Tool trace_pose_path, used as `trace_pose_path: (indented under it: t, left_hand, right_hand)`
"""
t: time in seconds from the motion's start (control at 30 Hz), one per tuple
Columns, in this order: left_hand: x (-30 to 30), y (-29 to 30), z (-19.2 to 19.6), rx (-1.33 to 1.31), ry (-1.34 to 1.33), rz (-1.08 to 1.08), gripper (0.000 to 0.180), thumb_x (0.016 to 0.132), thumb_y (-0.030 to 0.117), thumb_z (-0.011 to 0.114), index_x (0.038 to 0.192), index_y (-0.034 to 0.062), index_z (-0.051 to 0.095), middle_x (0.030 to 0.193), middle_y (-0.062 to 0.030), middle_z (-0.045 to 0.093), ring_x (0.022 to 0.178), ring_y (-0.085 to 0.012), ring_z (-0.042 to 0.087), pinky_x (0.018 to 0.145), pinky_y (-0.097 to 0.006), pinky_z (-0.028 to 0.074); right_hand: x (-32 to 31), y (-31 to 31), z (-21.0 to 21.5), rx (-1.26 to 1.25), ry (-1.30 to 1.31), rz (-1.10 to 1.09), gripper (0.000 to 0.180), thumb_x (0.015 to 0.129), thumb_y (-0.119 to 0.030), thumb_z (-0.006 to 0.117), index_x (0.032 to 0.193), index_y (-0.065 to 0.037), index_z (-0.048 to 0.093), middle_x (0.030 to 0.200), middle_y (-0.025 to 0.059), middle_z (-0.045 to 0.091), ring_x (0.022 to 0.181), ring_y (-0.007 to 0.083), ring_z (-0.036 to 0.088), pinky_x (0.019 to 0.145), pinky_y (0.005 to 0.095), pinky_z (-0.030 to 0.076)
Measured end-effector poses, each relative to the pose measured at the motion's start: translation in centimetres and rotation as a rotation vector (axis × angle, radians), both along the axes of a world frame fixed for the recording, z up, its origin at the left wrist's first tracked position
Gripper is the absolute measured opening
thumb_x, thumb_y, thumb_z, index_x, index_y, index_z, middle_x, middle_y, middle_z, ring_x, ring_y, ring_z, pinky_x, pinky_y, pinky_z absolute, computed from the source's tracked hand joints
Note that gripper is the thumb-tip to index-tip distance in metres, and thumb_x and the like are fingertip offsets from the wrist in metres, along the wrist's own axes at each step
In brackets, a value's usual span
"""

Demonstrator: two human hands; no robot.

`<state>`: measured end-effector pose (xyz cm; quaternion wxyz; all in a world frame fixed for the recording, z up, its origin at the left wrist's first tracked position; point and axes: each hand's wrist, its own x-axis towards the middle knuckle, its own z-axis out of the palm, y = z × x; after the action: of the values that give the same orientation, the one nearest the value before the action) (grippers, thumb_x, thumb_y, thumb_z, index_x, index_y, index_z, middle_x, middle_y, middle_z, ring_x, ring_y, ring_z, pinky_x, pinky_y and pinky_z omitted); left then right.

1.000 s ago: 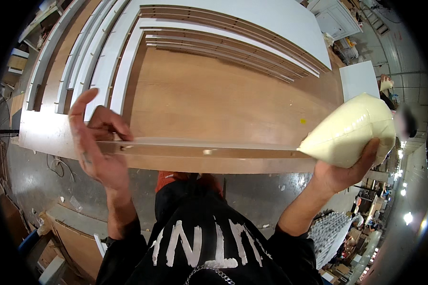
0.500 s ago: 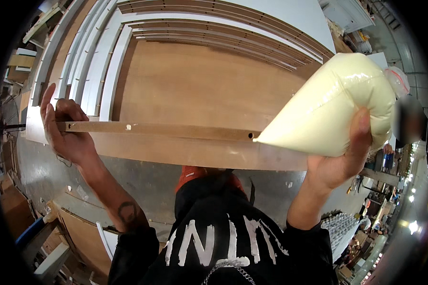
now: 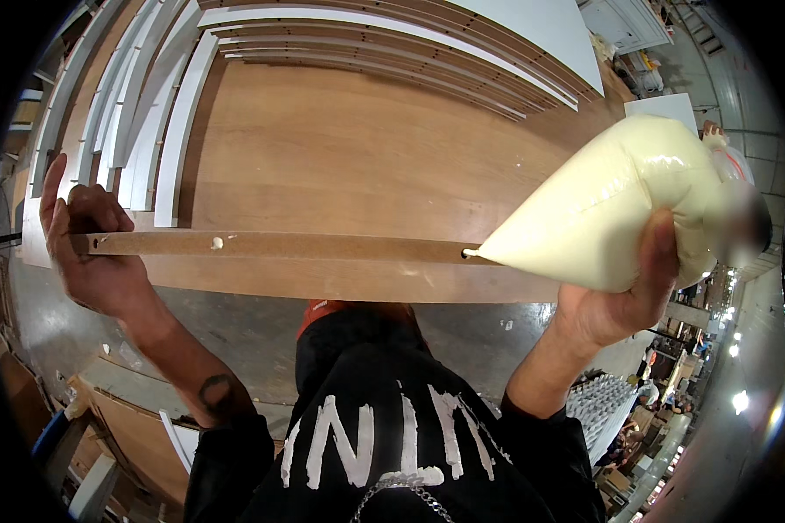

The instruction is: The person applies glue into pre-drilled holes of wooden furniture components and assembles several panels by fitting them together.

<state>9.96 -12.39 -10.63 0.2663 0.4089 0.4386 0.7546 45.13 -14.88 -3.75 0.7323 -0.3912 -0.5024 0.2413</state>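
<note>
My left hand [image 3: 98,253] grips the left end of a narrow brown board strip [image 3: 340,247], its index finger stretched out. The strip lies level across the front of the table and has a dark hole near each end. A pale cream blob of glue fills a spot on it near my left hand. My right hand [image 3: 624,283] is wrapped round a plump clear bag of cream-coloured glue [image 3: 610,205], thumb on the near side. The bag's pointed tip is at the hole by the strip's right end.
White-faced board strips [image 3: 185,131] with small pegs stand at the left of the brown tabletop [image 3: 349,139]. More drilled strips [image 3: 392,57] lie along the back. Another person [image 3: 746,222] is at the far right. Workshop clutter surrounds the grey floor [image 3: 462,336].
The bag's tip has moved from just right of the strip's right hole onto that hole. Table, strip and left hand appear shifted left in the view.
</note>
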Motion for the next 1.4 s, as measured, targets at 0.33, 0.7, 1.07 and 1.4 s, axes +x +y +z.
trace_pose_path:
  t: [0.33,0.7,1.07,1.4]
  left_hand:
    - [1.0,0.0,0.3,-0.051,0.027,0.128,0.048,0.090,0.025,0.038,0.123,-0.0088,0.047,0.055,-0.0028,0.045,0.044,-0.0075,0.034,0.040,-0.020,0.027]
    - [0.3,0.0,0.2,-0.034,0.022,0.079,0.048,0.090,0.025,0.037,0.124,-0.0084,0.046,0.056,-0.0023,0.045,0.043,-0.0068,0.034,0.039,-0.020,0.026]
    - [-0.2,-0.1,-0.3,-0.001,-0.024,0.012,0.046,0.089,0.022,0.039,0.123,-0.0076,0.046,0.055,-0.0022,0.044,0.045,-0.0070,0.037,0.038,-0.019,0.029]
    - [0.4,-0.3,0.2,-0.071,0.017,0.151,0.042,0.089,0.021,0.044,0.122,-0.0050,0.047,0.065,-0.0012,0.052,0.054,-0.0060,0.041,0.048,-0.018,0.033]
  right_hand:
    - [0.4,-0.3,0.1,-0.001,-0.130,0.034,0.046,0.088,-0.017,0.050,0.128,0.004,0.042,0.117,0.0165,0.055,0.107,0.0265,0.058,0.094,0.0438,0.047]
    - [-0.1,-0.8,0.1,-0.073,-0.044,0.049,0.047,0.088,-0.020,0.052,0.127,0.005,0.043,0.118,0.0166,0.056,0.105,0.0256,0.059,0.093,0.0415,0.048]
    - [0.3,-0.8,-0.3,-0.075,-0.124,-0.044,0.051,0.085,-0.025,0.055,0.126,0.002,0.044,0.116,0.0157,0.055,0.104,0.0263,0.058,0.091,0.0404,0.048]
    - [10.1,-1.2,1.4,-0.144,0.318,-0.220,0.049,0.085,-0.021,0.056,0.126,0.005,0.046,0.119,0.0185,0.054,0.107,0.0291,0.056,0.095,0.0439,0.044]
